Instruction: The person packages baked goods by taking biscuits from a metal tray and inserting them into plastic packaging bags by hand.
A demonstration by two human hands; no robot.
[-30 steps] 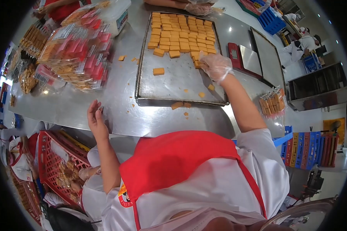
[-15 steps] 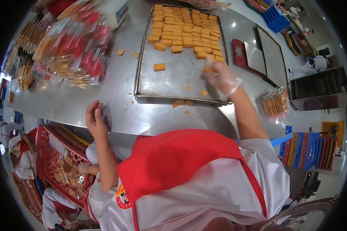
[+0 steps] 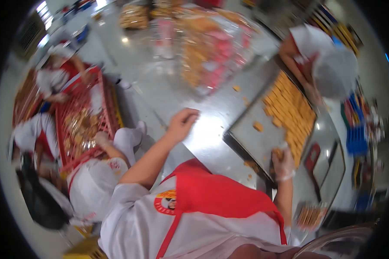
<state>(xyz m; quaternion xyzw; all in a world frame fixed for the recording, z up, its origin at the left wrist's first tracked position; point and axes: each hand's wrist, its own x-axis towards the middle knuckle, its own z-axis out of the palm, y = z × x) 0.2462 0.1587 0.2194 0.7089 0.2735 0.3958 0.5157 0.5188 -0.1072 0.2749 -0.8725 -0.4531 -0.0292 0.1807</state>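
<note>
Right hand (image 3: 284, 165) clamping biscuit (image 3: 278, 153) above tray (image 3: 247, 126): over-tight squeezing possibly risking crumbling it! Left hand (image 3: 182, 125) hovering loose, seemingly empty, above tabletop (image 3: 206, 140), well apart.

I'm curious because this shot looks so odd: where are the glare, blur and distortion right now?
Head view: the scene bows as if through a very wide lens, with black corners; same view, bright glare on the metal table beside the left hand; head view again, the bagged packs are smeared, and the right hand looks soft too.
</note>
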